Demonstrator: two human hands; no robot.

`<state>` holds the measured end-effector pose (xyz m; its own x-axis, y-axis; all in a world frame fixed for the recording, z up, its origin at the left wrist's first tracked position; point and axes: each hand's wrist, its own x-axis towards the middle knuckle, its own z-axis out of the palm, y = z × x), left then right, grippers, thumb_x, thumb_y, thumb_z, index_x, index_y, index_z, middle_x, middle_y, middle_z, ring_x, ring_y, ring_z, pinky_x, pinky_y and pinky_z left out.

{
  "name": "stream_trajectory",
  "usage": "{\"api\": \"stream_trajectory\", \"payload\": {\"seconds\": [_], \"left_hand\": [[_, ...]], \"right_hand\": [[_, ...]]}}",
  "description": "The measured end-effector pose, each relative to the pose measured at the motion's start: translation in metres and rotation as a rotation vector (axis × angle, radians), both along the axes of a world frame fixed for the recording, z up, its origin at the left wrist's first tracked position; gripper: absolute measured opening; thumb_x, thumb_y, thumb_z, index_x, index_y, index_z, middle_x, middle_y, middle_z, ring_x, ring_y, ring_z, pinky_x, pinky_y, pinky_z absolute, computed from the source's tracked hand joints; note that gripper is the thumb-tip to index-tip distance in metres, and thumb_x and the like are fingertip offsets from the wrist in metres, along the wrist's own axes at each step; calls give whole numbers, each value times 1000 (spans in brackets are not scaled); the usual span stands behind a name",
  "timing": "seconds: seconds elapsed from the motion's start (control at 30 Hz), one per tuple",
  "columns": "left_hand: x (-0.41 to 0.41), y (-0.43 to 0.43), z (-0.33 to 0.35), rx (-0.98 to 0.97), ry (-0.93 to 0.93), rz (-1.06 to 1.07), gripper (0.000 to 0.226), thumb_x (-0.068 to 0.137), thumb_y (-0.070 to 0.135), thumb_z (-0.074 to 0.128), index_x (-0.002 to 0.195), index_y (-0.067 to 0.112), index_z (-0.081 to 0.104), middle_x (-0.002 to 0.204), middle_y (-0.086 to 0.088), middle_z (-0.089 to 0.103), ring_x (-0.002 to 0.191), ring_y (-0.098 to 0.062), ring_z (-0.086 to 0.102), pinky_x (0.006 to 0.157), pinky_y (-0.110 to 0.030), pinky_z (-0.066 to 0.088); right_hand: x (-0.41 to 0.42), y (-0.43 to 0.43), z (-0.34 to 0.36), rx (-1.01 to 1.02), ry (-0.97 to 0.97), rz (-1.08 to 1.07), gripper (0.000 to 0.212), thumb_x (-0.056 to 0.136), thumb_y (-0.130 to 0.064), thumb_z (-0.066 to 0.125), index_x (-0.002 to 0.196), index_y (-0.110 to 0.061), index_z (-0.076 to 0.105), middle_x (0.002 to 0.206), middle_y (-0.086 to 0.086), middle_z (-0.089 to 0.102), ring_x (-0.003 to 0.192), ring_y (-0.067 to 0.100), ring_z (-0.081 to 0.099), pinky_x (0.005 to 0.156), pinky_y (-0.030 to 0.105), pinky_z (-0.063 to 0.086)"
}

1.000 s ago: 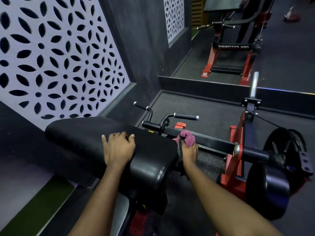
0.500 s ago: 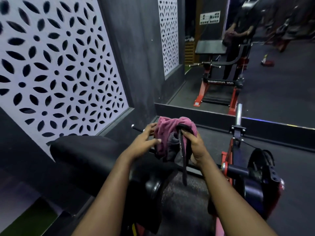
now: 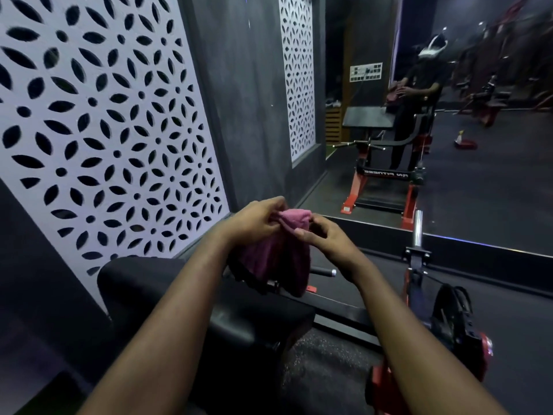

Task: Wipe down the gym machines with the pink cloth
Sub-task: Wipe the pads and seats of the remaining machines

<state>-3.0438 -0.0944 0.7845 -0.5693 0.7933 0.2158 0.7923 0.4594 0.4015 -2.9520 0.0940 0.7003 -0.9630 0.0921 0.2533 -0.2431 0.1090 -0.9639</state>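
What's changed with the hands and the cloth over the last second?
The left hand left the black pad and took hold of the pink cloth. The right hand lifted the cloth off the pad's end; both now pinch its top edge and it hangs above the pad. Pad and red frame stayed put.

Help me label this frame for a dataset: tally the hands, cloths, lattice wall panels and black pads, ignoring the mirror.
hands: 2, left hand and right hand
cloth: 1
lattice panels: 2, near panel and far panel
pad: 1
Total: 6
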Motion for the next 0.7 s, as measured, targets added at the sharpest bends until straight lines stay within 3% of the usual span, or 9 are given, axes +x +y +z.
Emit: {"api": "stream_trajectory", "payload": {"seconds": [0.1,0.2,0.27,0.33,0.4,0.47,0.57,0.63,0.7], "left_hand": [[-5,-8,10,-16,-55,67,36,85,27,80,107,19,53,99,0,71,90,-16,68,82,-39,56],[-12,-30,4,-121,-211,138,58,68,43,92,109,25,54,104,4,71,91,-13,69,78,-33,60],[-15,-47,-13,-225,-308,151,45,72,32,92,102,23,60,99,3,71,87,-14,69,74,-27,59],[-16,-56,-30,-265,-289,143,26,81,18,83,88,25,60,87,8,66,79,-11,64,66,-15,49],[-18,-56,-38,-200,-207,172,21,86,8,72,90,24,59,88,7,64,82,-13,62,67,-21,48],[-21,-55,-36,-32,-215,227,23,88,0,62,105,15,60,98,0,64,86,-16,62,72,-27,54],[-25,-55,-27,127,-313,258,30,91,-4,55,115,13,57,105,-4,63,85,-16,62,71,-29,54],[-28,-56,-22,134,-382,257,28,89,-5,51,108,13,61,99,-8,64,77,-20,60,63,-32,50],[-30,-55,-16,71,-482,248,23,88,-5,52,98,11,64,88,-10,64,71,-21,54,59,-32,42]], "right_hand": [[-11,-6,5,2,97,-64,27,93,-29,70,115,-13,70,112,11,73,111,24,68,102,42,51],[-24,-5,10,24,87,-92,17,91,-27,65,99,-12,66,93,7,69,88,16,62,83,39,50],[-34,-3,11,92,47,-185,10,92,-28,64,87,-20,60,81,-2,60,79,13,55,77,37,44],[-42,-1,7,152,-1,-254,15,99,-25,62,86,-20,56,79,-4,56,77,14,51,76,36,42],[-44,-2,4,167,-36,-300,17,102,-29,59,89,-19,56,82,-2,58,79,14,53,75,35,43],[-41,-1,4,120,-90,-336,27,100,-43,61,95,-17,59,90,3,67,83,19,61,76,38,49],[-33,6,1,-16,-186,-159,43,93,-51,68,106,-11,71,102,14,77,94,27,73,87,45,58],[-30,8,-1,33,-186,-44,32,93,-43,73,107,-14,76,101,8,78,98,24,74,89,41,59],[-28,10,-3,143,-134,-121,21,92,-40,74,95,-19,76,90,-2,74,88,15,69,81,34,54]]}}
